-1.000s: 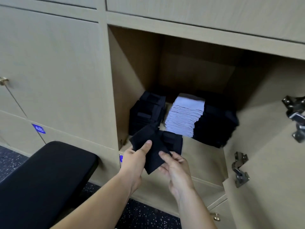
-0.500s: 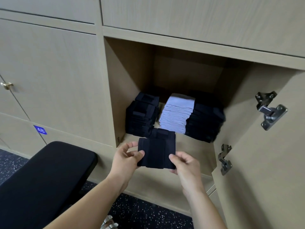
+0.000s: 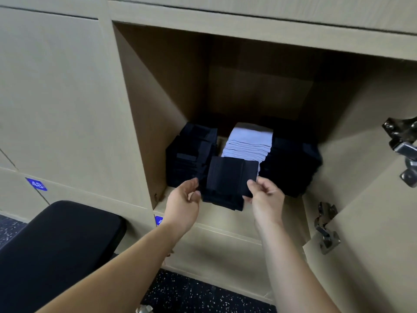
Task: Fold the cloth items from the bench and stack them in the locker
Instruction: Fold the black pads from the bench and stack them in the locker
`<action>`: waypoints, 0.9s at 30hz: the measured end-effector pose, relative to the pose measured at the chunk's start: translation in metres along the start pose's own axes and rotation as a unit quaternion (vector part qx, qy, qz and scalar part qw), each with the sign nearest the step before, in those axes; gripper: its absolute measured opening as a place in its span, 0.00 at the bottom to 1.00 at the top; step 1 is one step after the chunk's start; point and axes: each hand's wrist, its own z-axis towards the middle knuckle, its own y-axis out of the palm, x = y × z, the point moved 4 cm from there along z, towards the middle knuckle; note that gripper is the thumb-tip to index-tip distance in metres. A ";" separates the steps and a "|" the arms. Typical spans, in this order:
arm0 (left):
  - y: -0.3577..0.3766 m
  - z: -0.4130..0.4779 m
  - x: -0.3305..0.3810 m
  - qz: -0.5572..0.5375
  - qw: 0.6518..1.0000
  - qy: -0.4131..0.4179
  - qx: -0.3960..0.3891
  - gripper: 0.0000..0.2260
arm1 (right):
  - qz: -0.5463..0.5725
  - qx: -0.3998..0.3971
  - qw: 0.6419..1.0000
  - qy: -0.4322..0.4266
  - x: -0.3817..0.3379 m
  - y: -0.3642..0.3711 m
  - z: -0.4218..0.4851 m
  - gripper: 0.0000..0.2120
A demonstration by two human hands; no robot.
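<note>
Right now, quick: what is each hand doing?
Left hand: pinches the folded black cloth at its left edge.
Right hand: pinches the same cloth at its right edge.

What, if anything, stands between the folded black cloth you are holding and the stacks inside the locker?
Nothing visible does. The left hand and right hand pinch the cloth in front of the left black stack and white stack; the locker door hangs open at the right, off that path.

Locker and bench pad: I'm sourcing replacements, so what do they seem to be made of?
Locker: pale board with faint wood grain and a matte face, probably laminate over chipboard, though the core is hidden. Bench pad: black, smooth, rounded at the edge, with a dull sheen; likely vinyl or leatherette.
</note>
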 end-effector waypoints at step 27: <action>0.041 0.034 -0.060 0.128 0.983 0.002 -0.129 0.27 | -0.266 -0.012 0.964 -0.013 0.069 0.023 0.006 0.18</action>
